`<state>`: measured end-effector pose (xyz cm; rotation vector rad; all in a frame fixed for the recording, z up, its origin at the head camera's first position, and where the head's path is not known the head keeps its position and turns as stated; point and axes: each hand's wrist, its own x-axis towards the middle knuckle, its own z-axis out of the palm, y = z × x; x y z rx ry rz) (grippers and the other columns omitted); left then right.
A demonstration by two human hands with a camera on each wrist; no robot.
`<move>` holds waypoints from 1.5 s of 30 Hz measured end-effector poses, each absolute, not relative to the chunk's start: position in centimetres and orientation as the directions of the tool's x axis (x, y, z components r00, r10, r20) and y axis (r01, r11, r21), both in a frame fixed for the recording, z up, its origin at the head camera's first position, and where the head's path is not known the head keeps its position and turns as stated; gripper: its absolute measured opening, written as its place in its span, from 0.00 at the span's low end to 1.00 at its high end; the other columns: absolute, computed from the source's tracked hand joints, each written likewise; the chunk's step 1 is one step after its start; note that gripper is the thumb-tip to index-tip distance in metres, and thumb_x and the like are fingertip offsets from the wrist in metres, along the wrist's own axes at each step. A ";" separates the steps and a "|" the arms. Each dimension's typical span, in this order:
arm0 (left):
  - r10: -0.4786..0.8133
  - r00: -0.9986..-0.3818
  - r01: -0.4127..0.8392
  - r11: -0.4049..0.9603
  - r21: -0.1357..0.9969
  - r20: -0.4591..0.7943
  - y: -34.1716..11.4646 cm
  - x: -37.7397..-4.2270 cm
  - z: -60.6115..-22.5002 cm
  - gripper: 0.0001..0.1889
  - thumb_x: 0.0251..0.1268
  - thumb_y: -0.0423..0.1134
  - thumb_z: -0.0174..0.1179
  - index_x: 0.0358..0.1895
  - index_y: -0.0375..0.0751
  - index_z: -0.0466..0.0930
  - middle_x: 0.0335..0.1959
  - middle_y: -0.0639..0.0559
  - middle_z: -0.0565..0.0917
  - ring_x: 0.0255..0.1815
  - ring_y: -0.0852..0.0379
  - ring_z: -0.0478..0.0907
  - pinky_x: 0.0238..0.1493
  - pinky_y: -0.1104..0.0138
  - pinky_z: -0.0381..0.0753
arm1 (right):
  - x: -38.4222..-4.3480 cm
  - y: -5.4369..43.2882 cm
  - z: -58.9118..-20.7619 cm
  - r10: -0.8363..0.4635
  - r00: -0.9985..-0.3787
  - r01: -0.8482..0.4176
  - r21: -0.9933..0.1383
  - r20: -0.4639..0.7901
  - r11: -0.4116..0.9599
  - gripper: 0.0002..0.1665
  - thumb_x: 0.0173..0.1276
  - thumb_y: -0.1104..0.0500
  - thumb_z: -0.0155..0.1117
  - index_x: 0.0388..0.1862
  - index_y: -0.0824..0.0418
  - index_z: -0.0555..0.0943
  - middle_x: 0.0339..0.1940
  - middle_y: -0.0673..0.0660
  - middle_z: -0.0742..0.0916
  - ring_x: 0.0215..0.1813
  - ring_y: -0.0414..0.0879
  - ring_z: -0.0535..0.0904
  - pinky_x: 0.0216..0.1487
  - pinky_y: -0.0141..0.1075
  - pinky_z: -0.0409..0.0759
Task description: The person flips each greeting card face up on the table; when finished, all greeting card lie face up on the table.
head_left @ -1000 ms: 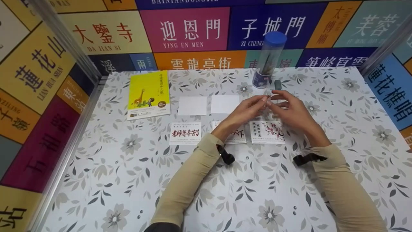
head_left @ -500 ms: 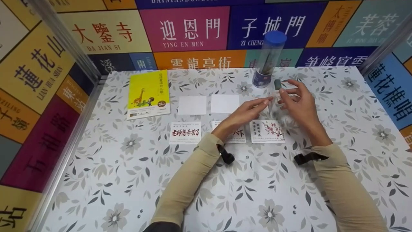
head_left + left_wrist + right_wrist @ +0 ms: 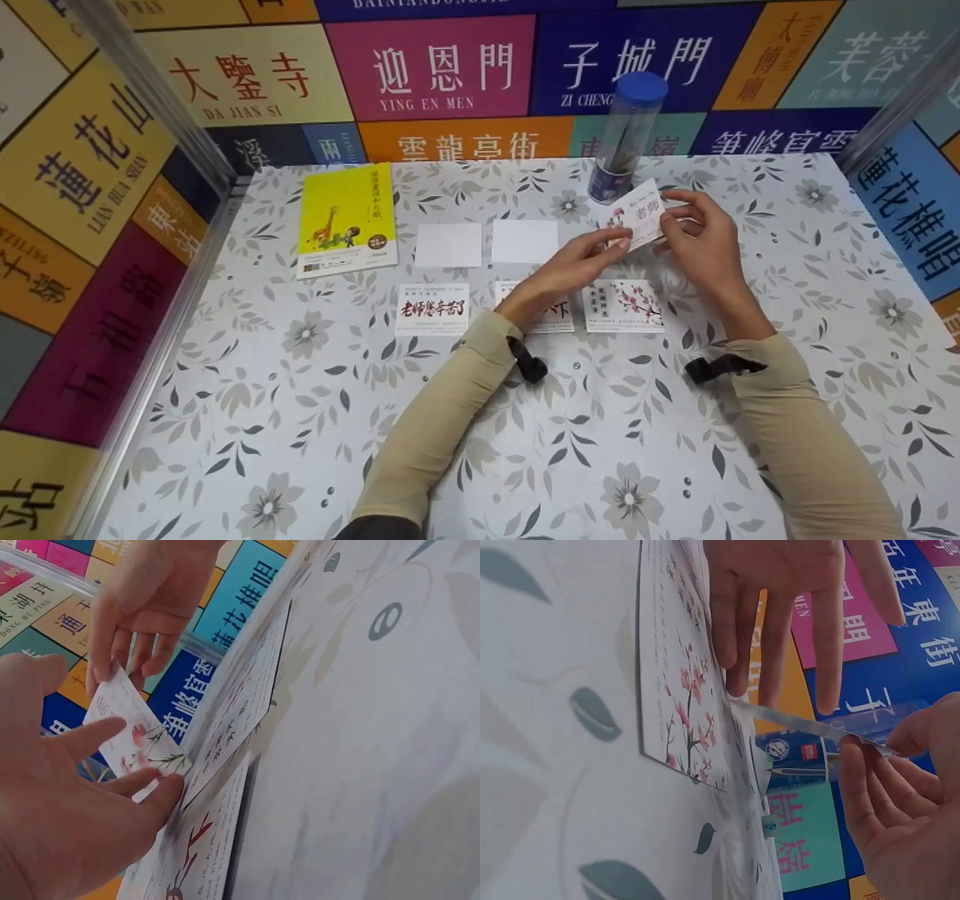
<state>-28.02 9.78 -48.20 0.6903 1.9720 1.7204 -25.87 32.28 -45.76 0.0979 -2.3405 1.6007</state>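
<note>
A white card with pink blossoms and printed characters [image 3: 637, 214] is held tilted above the far right of the table. My right hand [image 3: 701, 234] pinches its right edge between thumb and fingers, and the card shows edge-on in the right wrist view. At the card's lower left, my left hand [image 3: 581, 262] has its fingers extended, and in the left wrist view the fingers [image 3: 97, 736] overlap the card's face. Just below the hands lies another blossom card [image 3: 626, 306]. A card with red writing [image 3: 559, 319] is partly covered by the left hand and wrist.
Left of these lie a red-lettered card [image 3: 432, 309] and two plain white cards [image 3: 448, 246]. A yellow booklet [image 3: 346, 210] lies farther left. Behind the hands stands a clear tube with a blue lid [image 3: 642, 88], with a small green object [image 3: 770, 826] near its base.
My hands were together a second ago; the right has since moved right and away from the left. The held card, earlier seen nearly edge-on, now turns its printed face up and hides the green object.
</note>
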 end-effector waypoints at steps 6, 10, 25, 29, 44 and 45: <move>0.541 -0.841 0.099 0.139 0.985 0.008 9.4 -28.4 -48.1 0.32 0.83 0.56 0.58 0.82 0.47 0.70 0.77 0.47 0.78 0.64 0.53 0.83 0.60 0.68 0.79 | -26.0 32.6 -46.2 0.072 -0.978 -0.152 -0.904 0.196 0.399 0.29 0.79 0.63 0.64 0.77 0.59 0.75 0.55 0.65 0.88 0.44 0.44 0.92 0.41 0.30 0.90; 0.498 -0.867 0.080 0.149 0.986 -0.005 9.1 -28.5 -47.9 0.31 0.82 0.54 0.62 0.82 0.50 0.71 0.79 0.48 0.77 0.68 0.53 0.82 0.66 0.65 0.81 | -25.8 32.9 -46.4 0.004 -0.997 -0.063 -0.832 0.078 0.551 0.35 0.80 0.57 0.67 0.82 0.56 0.71 0.67 0.67 0.84 0.57 0.55 0.89 0.52 0.34 0.88; 0.322 -0.945 -0.008 0.146 0.989 -0.055 8.5 -28.6 -47.7 0.25 0.79 0.41 0.64 0.75 0.45 0.78 0.77 0.38 0.78 0.79 0.44 0.76 0.70 0.61 0.82 | -25.7 33.3 -46.8 -0.146 -0.986 -0.058 -0.653 -0.081 0.755 0.33 0.83 0.44 0.63 0.73 0.66 0.80 0.77 0.71 0.78 0.78 0.72 0.72 0.79 0.67 0.67; 0.335 -0.939 -0.018 0.170 0.985 -0.075 8.5 -28.4 -47.5 0.27 0.79 0.40 0.63 0.77 0.41 0.75 0.73 0.36 0.81 0.74 0.48 0.81 0.65 0.64 0.85 | -25.9 33.3 -46.8 -0.145 -0.983 -0.044 -0.630 -0.111 0.775 0.34 0.83 0.43 0.62 0.75 0.64 0.79 0.78 0.70 0.78 0.78 0.72 0.71 0.80 0.67 0.66; 0.341 -0.929 -0.069 0.227 0.971 -0.146 8.2 -28.2 -47.1 0.31 0.80 0.43 0.64 0.80 0.40 0.70 0.70 0.38 0.84 0.67 0.51 0.85 0.63 0.65 0.86 | -26.0 33.1 -46.8 -0.155 -0.974 -0.009 -0.657 -0.165 0.754 0.40 0.82 0.39 0.63 0.82 0.61 0.73 0.82 0.69 0.74 0.83 0.70 0.67 0.84 0.65 0.62; 0.350 -0.924 -0.077 0.222 0.972 -0.154 8.1 -28.2 -47.0 0.31 0.80 0.43 0.64 0.80 0.40 0.70 0.71 0.37 0.83 0.69 0.51 0.84 0.65 0.64 0.85 | -26.0 33.1 -46.8 -0.153 -0.974 -0.005 -0.660 -0.167 0.751 0.40 0.82 0.39 0.63 0.82 0.61 0.72 0.82 0.69 0.74 0.83 0.70 0.67 0.83 0.65 0.63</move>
